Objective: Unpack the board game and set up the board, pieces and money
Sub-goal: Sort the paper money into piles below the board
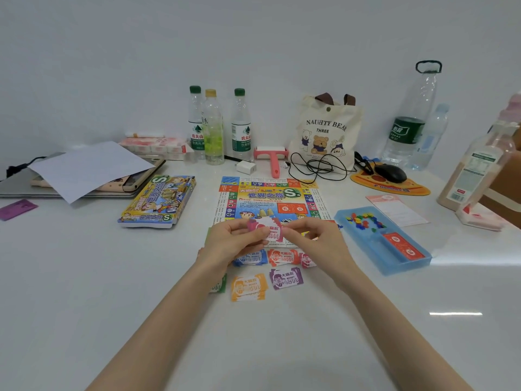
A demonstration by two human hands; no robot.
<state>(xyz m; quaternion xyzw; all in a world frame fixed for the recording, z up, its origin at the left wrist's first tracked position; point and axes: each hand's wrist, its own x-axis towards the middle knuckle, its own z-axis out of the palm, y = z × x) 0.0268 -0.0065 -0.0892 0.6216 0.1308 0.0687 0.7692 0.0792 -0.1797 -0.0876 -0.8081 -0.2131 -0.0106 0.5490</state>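
White table (84, 277). Game box (158, 201) lies flat at the left, closed side up, well apart from the hands. Green notes (219, 285) are mostly hidden under the left forearm. Left hand (228, 241) has its fingers curled, pinching the left side of a pink banknote (270, 230). The note is held just above the near edge of the game board (270, 196), which lies unfolded flat at mid-table. Below the hands, money piles on the table: orange notes (248, 287), blue notes (251, 258), red notes (283, 256), purple notes (286, 277). Right hand (315, 238) pinches the same banknote's right edge with its fingers. Blue tray (394, 261) sits right of the board and holds small coloured pieces (363, 218) at its far end and red cards (403, 246) nearer.
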